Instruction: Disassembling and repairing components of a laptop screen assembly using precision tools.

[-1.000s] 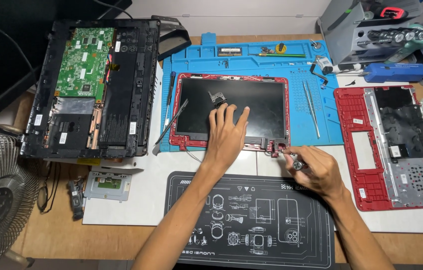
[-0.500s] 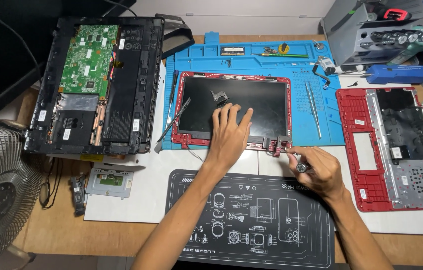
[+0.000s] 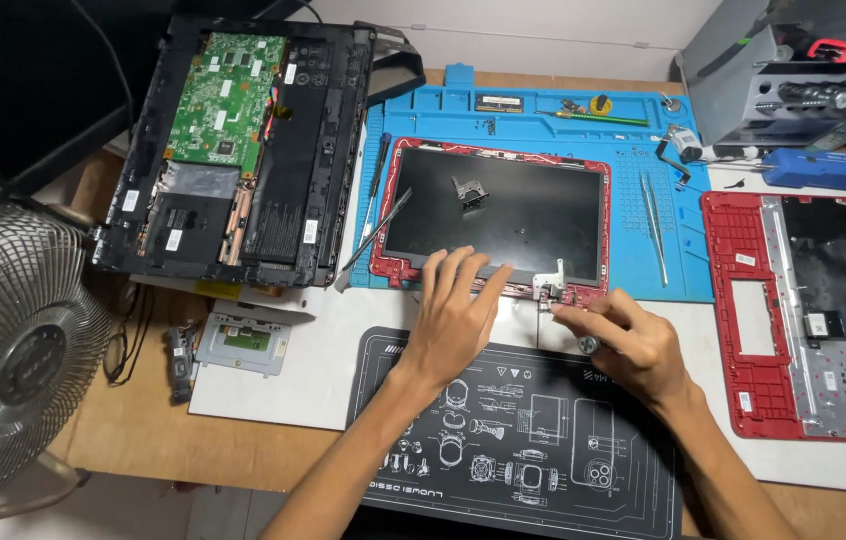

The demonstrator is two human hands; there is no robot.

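Head view, looking down on a wooden tabletop (image 3: 143, 440) crowded with laptop parts.

Item 1: red-framed laptop screen panel with a black glass face (image 3: 493, 215), lying flat on a blue silicone repair mat (image 3: 543, 120) at centre. A small metal bracket (image 3: 468, 192) rests on the glass.

Item 2: left hand (image 3: 453, 315), at 6 o'clock of the panel, fingers spread and pressed flat on the panel's lower edge; it holds nothing.

Item 3: right hand (image 3: 628, 340), at 5 o'clock of the panel, fingers drawn together around a small screwdriver (image 3: 588, 343), its tip hidden by the fingers, at a silver hinge bracket (image 3: 549, 285) on the panel's lower right corner.

Item 4: black printed work mat with white diagrams (image 3: 513, 440), under both forearms, at 6 o'clock.

Item 5: open black laptop base with a green circuit board (image 3: 233, 150), at 10 o'clock.

Item 6: red keyboard frame with grey metal backing (image 3: 808, 315), at 3 o'clock.

Item 7: metal tweezers (image 3: 653, 225) on the blue mat, just right of the panel.

Item 8: grey wire-guard fan (image 3: 13, 350), at 8 o'clock.

Item 9: small touchpad board (image 3: 243, 342), between fan and black mat.
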